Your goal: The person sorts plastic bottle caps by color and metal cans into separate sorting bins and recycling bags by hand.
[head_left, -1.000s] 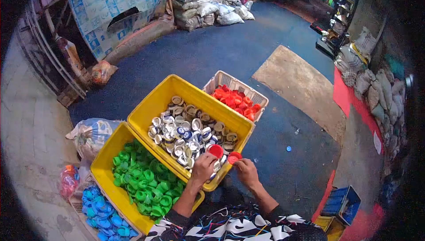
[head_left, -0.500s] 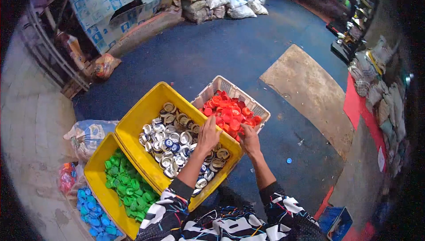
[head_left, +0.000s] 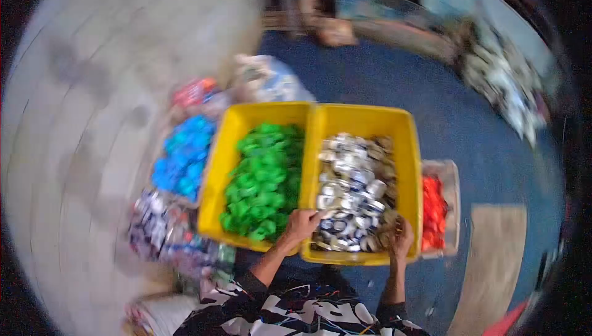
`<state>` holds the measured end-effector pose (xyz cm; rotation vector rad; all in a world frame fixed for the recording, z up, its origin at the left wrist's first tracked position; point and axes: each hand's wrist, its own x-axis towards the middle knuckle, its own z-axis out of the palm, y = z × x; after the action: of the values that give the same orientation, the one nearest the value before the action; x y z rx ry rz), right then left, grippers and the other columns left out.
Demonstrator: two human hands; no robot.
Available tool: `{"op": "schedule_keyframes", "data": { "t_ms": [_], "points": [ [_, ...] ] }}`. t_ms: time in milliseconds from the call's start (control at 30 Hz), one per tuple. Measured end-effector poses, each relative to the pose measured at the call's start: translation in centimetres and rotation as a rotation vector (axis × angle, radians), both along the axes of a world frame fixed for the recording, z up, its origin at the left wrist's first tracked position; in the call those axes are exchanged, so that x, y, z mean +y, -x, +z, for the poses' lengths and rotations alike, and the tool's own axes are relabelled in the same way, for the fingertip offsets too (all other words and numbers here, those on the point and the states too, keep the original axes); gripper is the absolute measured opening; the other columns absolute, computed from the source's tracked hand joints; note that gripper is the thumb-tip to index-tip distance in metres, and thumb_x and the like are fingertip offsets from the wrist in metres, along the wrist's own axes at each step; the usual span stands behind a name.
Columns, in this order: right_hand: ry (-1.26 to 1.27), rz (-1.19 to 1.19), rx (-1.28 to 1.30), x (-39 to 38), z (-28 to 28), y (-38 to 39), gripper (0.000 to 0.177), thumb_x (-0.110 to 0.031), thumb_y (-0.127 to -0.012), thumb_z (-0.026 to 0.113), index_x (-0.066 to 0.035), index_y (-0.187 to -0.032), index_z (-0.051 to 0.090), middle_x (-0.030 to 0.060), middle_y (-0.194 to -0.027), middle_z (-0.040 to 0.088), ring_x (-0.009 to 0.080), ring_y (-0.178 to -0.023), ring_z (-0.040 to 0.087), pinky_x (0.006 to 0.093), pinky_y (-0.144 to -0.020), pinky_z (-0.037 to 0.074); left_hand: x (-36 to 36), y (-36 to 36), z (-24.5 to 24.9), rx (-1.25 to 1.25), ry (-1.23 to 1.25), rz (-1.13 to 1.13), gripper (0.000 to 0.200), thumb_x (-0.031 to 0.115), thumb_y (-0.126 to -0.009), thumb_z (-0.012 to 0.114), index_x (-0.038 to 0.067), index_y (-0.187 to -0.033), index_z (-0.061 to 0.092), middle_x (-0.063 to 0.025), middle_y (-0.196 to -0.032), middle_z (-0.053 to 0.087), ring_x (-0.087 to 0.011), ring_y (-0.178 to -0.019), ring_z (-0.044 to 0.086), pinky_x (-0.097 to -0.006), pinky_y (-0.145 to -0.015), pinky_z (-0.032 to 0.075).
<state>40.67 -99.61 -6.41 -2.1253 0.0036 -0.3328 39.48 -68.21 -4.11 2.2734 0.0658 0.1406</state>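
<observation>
My left hand is over the rim between the two yellow crates, its fingers closed and pointing right. Something pale shows at its fingertips, too blurred to name. My right hand is at the near right corner of the right yellow crate, its fingers curled in by the caps; what they hold, if anything, cannot be made out. White, blue and brownish bottle caps fill much of this crate. Green caps lie in the left yellow crate.
Red caps sit in a pale crate on the right. Blue caps and mixed bagged items are at the left. A white-blue sack stands behind the crates. Farther off are more sacks and a flat board.
My view has turned left, so the crates appear more centred and upright. Both hands have moved from the red caps to the crate of white and blue caps.
</observation>
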Motion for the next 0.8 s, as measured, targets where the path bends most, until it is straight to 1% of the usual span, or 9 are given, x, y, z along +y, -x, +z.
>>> {"op": "schedule_keyframes", "data": {
  "t_ms": [33, 100, 200, 300, 433, 533, 600, 700, 800],
  "points": [
    [-0.166, 0.060, 0.001, 2.1, -0.8, -1.1, 0.034, 0.005, -0.077, 0.057, -0.004, -0.109, 0.060, 0.0096, -0.092, 0.065, 0.0199, -0.077, 0.062, 0.0308, -0.068, 0.050, 2.6, 1.8, -0.7, -0.076, 0.025, 0.066, 0.038, 0.029, -0.086, 0.065, -0.001, -0.063, 0.057, -0.0198, -0.055, 0.051, -0.0354, -0.048, 0.052, -0.0424, -0.046, 0.037],
    [0.207, 0.148, -0.246, 8.1, 0.1, -3.2, 0.022, 0.000, -0.078, 0.058, 0.000, -0.100, 0.061, 0.0178, -0.088, 0.063, 0.0332, -0.080, 0.061, 0.0406, -0.070, 0.048, 7.9, 6.0, -1.3, -0.091, -0.085, 0.193, 0.049, 0.032, -0.088, 0.063, 0.000, -0.055, 0.047, -0.0198, -0.050, 0.044, -0.0329, -0.041, 0.043, -0.0423, -0.043, 0.031],
    [0.224, 0.345, -0.114, 18.2, 1.6, -3.1, 0.023, 0.001, -0.077, 0.059, -0.002, -0.100, 0.060, 0.0159, -0.090, 0.063, 0.0363, -0.082, 0.060, 0.0421, -0.072, 0.049, 15.3, 13.2, -0.6, -0.070, -0.071, 0.381, 0.049, 0.033, -0.089, 0.063, 0.000, -0.055, 0.048, -0.0193, -0.052, 0.047, -0.0350, -0.044, 0.046, -0.0433, -0.043, 0.032],
    [0.228, 0.522, -0.201, 29.9, 1.5, -0.2, 0.018, -0.001, -0.083, 0.060, -0.002, -0.100, 0.062, 0.0162, -0.088, 0.065, 0.0276, -0.075, 0.064, 0.0355, -0.067, 0.050, 22.2, 20.9, -2.2, -0.188, -0.090, 0.573, 0.047, 0.034, -0.089, 0.062, 0.001, -0.057, 0.050, -0.0200, -0.054, 0.049, -0.0383, -0.048, 0.049, -0.0451, -0.045, 0.035],
    [0.154, 0.837, -0.198, 44.8, 1.1, 7.6, 0.022, -0.002, -0.079, 0.062, 0.000, -0.101, 0.064, 0.0166, -0.088, 0.065, 0.0312, -0.080, 0.063, 0.0374, -0.071, 0.050, 28.9, 31.0, -2.2, -0.127, -0.103, 0.820, 0.042, 0.033, -0.089, 0.062, 0.001, -0.062, 0.056, -0.0215, -0.058, 0.052, -0.0406, -0.055, 0.054, -0.0467, -0.051, 0.040],
    [0.183, 1.166, -0.120, 53.3, 1.1, 13.4, 0.023, -0.008, -0.080, 0.061, -0.002, -0.102, 0.063, 0.0216, -0.094, 0.064, 0.0397, -0.084, 0.061, 0.0448, -0.074, 0.050, 33.0, 37.0, -4.2, 0.099, -0.029, 0.940, 0.049, 0.043, -0.090, 0.056, 0.000, -0.066, 0.059, -0.0229, -0.064, 0.056, -0.0421, -0.063, 0.057, -0.0499, -0.060, 0.042],
    [0.209, 1.287, -0.075, 57.5, 1.3, 16.8, 0.023, -0.006, -0.076, 0.064, 0.001, -0.098, 0.064, 0.0198, -0.087, 0.065, 0.0333, -0.078, 0.064, 0.0398, -0.070, 0.051, 34.9, 39.6, -4.5, 0.264, -0.032, 0.998, 0.053, 0.047, -0.091, 0.051, 0.000, -0.070, 0.061, -0.0229, -0.071, 0.060, -0.0423, -0.069, 0.059, -0.0502, -0.063, 0.044],
    [0.328, 1.478, -0.114, 62.7, -1.0, 18.6, 0.024, -0.009, -0.076, 0.064, 0.000, -0.099, 0.064, 0.0207, -0.085, 0.065, 0.0362, -0.081, 0.064, 0.0405, -0.073, 0.051, 37.1, 42.4, -7.6, 0.249, 0.010, 1.053, 0.043, 0.039, -0.090, 0.055, 0.000, -0.075, 0.063, -0.0217, -0.074, 0.061, -0.0417, -0.071, 0.060, -0.0486, -0.065, 0.046],
    [0.169, 1.587, -0.229, 68.7, -0.3, 19.5, 0.022, -0.010, -0.076, 0.064, -0.002, -0.096, 0.065, 0.0208, -0.089, 0.065, 0.0378, -0.083, 0.063, 0.0420, -0.075, 0.051, 38.0, 43.3, -7.1, 0.141, 0.006, 1.073, 0.031, 0.030, -0.088, 0.060, 0.000, -0.079, 0.063, -0.0203, -0.078, 0.063, -0.0400, -0.075, 0.061, -0.0470, -0.067, 0.047]
  ]
}}
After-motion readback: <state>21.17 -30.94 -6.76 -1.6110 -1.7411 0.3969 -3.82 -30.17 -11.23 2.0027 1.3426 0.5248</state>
